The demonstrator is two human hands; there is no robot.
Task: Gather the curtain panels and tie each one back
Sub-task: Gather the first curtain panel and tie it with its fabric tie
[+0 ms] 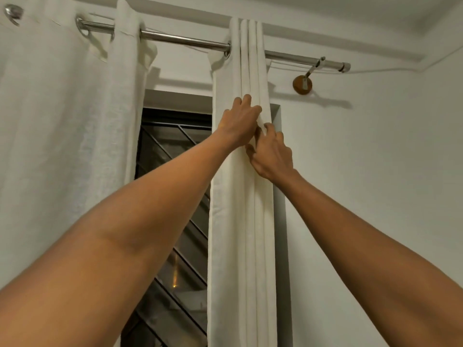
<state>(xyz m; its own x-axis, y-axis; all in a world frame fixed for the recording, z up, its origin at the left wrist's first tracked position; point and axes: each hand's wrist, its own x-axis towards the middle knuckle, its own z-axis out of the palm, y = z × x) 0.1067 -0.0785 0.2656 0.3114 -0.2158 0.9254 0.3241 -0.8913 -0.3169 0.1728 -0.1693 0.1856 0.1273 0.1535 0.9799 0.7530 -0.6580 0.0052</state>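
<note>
View: head camera, tilted upward at the top of the window.
Right curtain panel (250, 234): off-white woven fabric. It was gathered into narrow vertical folds and hung from the rod near its right end, against the window's right edge.
Left curtain panel (50, 121): same fabric, spread wider in loose folds, with metal eyelets at the top. Its left side was cut off by the frame edge.
Left hand (240, 123): raised high, with the fingers curled around the gathered folds of the right curtain panel from the left. The fingertips were hidden in the fabric.
Right hand (271, 154): just below and touching the left hand, pinching the folds at their right edge. The thumb was mostly hidden.
Rod (185, 41): polished metal tube, capped at the right end.
Bracket (302, 85): round brown disc on the wall (375, 159), with a metal arm up to the rod.
Window grille (170, 146): dark diagonal bars between the panels. The view beyond them was too dim to make out.
</note>
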